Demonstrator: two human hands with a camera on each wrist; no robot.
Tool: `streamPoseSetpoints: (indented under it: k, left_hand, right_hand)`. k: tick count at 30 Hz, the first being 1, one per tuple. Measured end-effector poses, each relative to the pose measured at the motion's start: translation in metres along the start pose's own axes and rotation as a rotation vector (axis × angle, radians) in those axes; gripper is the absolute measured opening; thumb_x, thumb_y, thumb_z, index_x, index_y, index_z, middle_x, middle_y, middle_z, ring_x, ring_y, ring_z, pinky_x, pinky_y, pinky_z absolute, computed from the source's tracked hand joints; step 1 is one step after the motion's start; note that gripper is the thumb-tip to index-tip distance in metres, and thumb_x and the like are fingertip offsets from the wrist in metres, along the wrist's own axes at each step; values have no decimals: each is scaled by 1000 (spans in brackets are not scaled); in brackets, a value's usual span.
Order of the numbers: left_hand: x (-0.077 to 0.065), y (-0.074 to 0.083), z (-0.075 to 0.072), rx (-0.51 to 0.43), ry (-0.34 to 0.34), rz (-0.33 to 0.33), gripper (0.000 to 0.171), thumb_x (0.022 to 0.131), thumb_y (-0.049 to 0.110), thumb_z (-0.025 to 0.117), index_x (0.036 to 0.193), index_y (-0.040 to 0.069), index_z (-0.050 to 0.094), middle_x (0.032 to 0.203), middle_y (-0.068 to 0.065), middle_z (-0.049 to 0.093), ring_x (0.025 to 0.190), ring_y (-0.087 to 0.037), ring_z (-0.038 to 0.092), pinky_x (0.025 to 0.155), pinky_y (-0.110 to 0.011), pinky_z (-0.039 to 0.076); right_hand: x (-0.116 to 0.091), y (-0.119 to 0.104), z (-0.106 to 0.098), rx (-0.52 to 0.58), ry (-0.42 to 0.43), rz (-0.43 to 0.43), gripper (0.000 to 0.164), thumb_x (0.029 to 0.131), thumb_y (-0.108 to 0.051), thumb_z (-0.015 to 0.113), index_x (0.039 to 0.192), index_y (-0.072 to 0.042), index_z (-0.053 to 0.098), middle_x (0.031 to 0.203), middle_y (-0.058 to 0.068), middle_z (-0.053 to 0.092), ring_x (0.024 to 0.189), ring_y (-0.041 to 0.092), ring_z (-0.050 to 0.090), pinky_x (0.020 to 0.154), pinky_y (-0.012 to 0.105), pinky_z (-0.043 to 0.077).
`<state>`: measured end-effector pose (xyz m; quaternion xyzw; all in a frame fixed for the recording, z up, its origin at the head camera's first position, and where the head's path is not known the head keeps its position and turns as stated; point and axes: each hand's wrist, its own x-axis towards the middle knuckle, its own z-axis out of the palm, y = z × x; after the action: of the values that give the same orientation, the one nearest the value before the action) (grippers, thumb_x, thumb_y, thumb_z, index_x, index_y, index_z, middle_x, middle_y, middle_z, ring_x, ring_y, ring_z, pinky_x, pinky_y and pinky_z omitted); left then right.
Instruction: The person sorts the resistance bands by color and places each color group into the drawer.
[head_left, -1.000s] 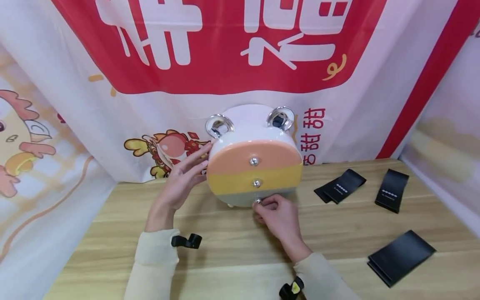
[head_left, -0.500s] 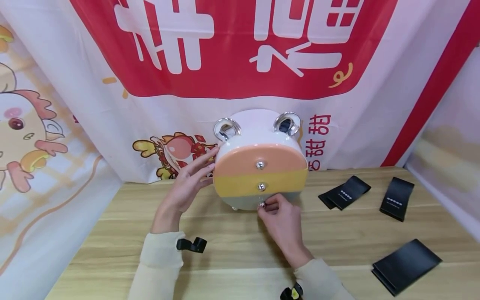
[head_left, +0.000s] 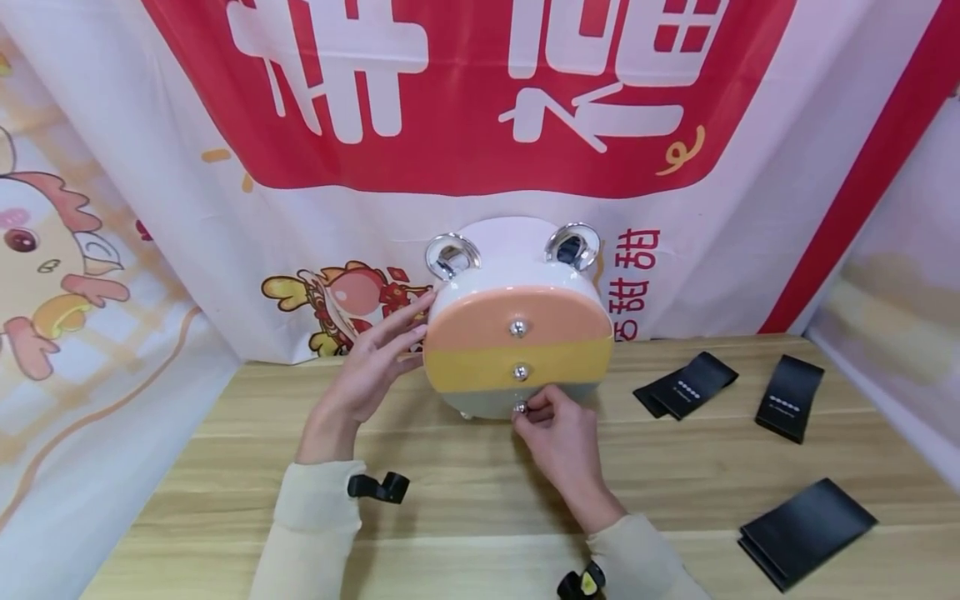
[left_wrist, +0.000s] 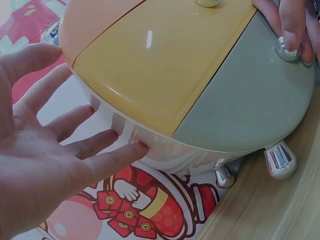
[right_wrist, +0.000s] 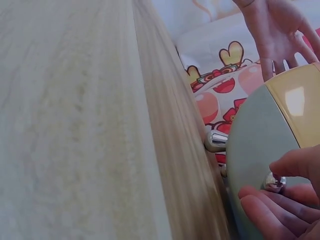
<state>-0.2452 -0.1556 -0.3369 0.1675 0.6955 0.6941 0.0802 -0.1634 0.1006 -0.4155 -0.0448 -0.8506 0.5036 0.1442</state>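
Observation:
A rounded white box with three drawer fronts [head_left: 480, 367], orange, yellow and grey-green from top to bottom, stands at the back of the table on short silver feet [left_wrist: 280, 159]. Each front carries a round silver knob, and two silver rings [head_left: 452, 257] sit on top like ears. My right hand [head_left: 562, 442] pinches the lowest knob [right_wrist: 274, 182] between thumb and fingers. Against the box's left side, my left hand [head_left: 363, 375] rests with fingers straight and spread, fingertips at the white wall [left_wrist: 165, 159]. The grey-green drawer [left_wrist: 250, 95] sits flush with the others.
Folded black pouches [head_left: 686, 385] lie on the wooden table [head_left: 450, 517] right of the box, with another [head_left: 790, 398] farther right and a larger black stack [head_left: 807, 533] nearer the front. A printed cloth [head_left: 480, 167] hangs close behind the box.
The whole scene has shifted slightly right and down in the head view. Both hands keep their places on the box and the lowest knob.

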Motion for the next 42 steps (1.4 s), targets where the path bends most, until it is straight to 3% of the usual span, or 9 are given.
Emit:
streamPoseSetpoints:
  k: [7,13,17,26,31,36,42]
  left_hand:
    - [-1,-2,1,-17,-6,-15,50,113,25,57,163,25,49,171,5,44,146,-18,52,118,-52,50]
    - [1,-2,5,-26,-4,-19,50,113,29,57,162,26,49,172,7,42,148,-19,49,121,-55,47]
    - [3,-5,9,-45,-18,-23,50,113,28,57,162,27,50,172,9,42,151,-21,48,123,-58,44]
    - [-1,-4,9,-38,14,-23,50,113,31,57,162,31,49,172,12,41,155,-24,43,125,-60,41]
    - [-3,-3,8,-57,16,-20,51,114,31,55,164,32,47,173,12,39,157,-24,39,126,-60,38]
    - [-4,-4,9,-65,4,-26,50,114,31,54,164,33,46,173,12,39,158,-23,38,127,-60,37]
    - [-3,-4,9,-90,4,-14,50,114,31,55,163,33,47,171,12,42,157,-22,40,126,-60,39]
  right_hand:
    - [-2,0,-1,-78,-27,-48,14,89,-9,83,90,-10,69,86,3,78,76,11,73,69,28,63]
    - [-1,-2,-3,-309,9,-242,21,90,-12,85,88,-12,64,83,4,77,71,15,72,65,36,61]
    - [-2,0,-4,-403,45,-299,26,89,-12,87,86,-13,61,77,4,74,64,16,67,59,37,57]
    - [0,2,0,-349,43,-333,26,88,-11,86,83,-13,61,76,1,73,66,13,65,62,36,58]
    - [3,-1,0,-286,17,-282,23,89,-13,86,84,-14,64,82,3,76,73,17,71,69,40,61]
    - [2,-3,-2,-304,-14,-231,23,91,-19,87,84,-16,65,83,2,77,73,17,70,70,39,61]
    - [3,-4,-2,-343,7,-281,25,89,-19,89,84,-14,65,79,2,76,69,18,71,66,39,60]
